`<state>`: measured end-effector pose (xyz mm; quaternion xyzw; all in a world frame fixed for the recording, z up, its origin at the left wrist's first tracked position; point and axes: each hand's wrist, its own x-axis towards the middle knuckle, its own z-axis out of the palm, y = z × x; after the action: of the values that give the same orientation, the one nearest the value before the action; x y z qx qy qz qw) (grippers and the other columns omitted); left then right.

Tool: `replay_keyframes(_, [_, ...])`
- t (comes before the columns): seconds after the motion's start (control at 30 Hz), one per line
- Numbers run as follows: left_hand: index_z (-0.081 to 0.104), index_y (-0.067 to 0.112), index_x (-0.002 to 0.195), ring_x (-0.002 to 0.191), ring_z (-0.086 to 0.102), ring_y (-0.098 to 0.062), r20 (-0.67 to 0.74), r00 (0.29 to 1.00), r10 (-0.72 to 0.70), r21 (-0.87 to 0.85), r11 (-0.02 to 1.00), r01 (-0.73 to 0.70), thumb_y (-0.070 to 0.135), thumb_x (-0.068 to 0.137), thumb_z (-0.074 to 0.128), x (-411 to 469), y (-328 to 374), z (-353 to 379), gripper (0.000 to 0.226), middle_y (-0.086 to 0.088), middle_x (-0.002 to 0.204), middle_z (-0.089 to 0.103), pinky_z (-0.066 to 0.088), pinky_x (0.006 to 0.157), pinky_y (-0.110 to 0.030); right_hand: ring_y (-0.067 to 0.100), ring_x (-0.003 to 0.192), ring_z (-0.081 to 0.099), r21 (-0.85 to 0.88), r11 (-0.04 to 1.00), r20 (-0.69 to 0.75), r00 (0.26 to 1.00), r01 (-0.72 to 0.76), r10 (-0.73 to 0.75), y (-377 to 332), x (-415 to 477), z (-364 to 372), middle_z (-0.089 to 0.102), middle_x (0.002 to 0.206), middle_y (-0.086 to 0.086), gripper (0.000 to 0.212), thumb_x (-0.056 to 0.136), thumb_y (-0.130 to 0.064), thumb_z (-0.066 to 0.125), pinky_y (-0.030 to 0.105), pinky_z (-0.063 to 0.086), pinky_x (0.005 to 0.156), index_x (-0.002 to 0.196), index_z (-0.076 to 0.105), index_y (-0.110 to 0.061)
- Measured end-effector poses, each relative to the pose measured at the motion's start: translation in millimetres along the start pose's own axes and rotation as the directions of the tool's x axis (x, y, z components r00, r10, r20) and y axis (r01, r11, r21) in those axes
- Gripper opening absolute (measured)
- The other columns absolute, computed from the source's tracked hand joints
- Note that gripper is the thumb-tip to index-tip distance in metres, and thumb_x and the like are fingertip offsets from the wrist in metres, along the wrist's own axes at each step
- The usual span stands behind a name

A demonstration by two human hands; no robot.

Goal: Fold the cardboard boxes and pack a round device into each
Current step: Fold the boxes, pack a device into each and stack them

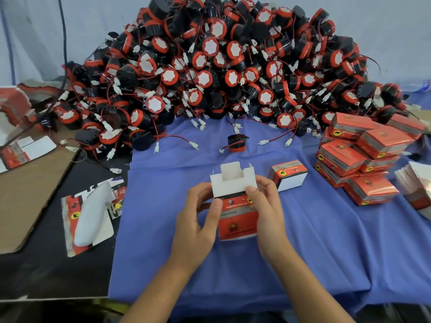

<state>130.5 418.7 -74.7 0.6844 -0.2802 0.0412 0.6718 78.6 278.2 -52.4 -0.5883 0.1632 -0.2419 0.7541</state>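
Note:
I hold a red and white cardboard box (235, 201) above the blue cloth (303, 241), its white flaps standing open at the far end. My left hand (198, 220) grips its left side with the thumb on the printed face. My right hand (265, 206) grips the right side, thumb on top. A single round black and red device (236, 143) with a wired white plug lies on the cloth beyond the box. A huge heap of the same round devices (221, 66) fills the back of the table.
A folded box (288, 174) lies just right of my hands. Several closed boxes (363, 157) are stacked at the right, with flat box blanks (417, 185) beside them. At the left lie a white oblong object (92, 213), flat blanks and brown cardboard (30, 190).

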Motion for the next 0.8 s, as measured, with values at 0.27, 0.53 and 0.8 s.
replay_keyframes(0.27, [0.042, 0.041, 0.145, 0.128, 0.061, -0.018, -0.066, 0.991, 0.114, 0.018, 0.993, -0.113, 0.042, 0.101, 0.061, -3, 5, 0, 0.048, 0.01, 0.143, 0.057, 0.052, 0.099, -0.025, 0.009, 0.093, 0.07, -0.009, 0.998, 0.083, 0.994, 0.065, -0.064, -11, -5, -3, 0.073, 0.107, -0.005, 0.036, 0.079, -0.043, 0.062, 0.019, 0.054, 0.075, 0.114, 0.064, -0.038])
replay_keyframes(0.53, [0.048, 0.04, 0.144, 0.121, 0.065, -0.025, -0.13, 0.978, -0.165, -0.349, 0.93, 0.111, 0.027, 0.085, 0.064, 2, 23, 16, 0.063, -0.005, 0.132, 0.067, 0.056, 0.094, -0.039, 0.014, 0.11, 0.069, -0.005, 0.994, 0.081, 0.991, 0.11, -0.109, -14, -11, 2, 0.072, 0.117, -0.005, 0.043, 0.087, -0.031, 0.064, 0.023, 0.054, 0.086, 0.129, 0.057, -0.029])
replay_keyframes(0.8, [0.067, 0.026, 0.129, 0.118, 0.065, -0.038, -0.138, 0.922, -0.361, -0.516, 0.821, 0.245, 0.032, 0.078, 0.067, 9, 43, 42, 0.051, -0.01, 0.126, 0.071, 0.054, 0.098, -0.057, 0.009, 0.092, 0.069, 0.033, 0.989, -0.046, 0.989, 0.142, -0.141, -20, -3, 7, 0.074, 0.103, -0.009, 0.044, 0.08, -0.014, 0.051, 0.019, 0.054, 0.073, 0.121, 0.061, -0.026])
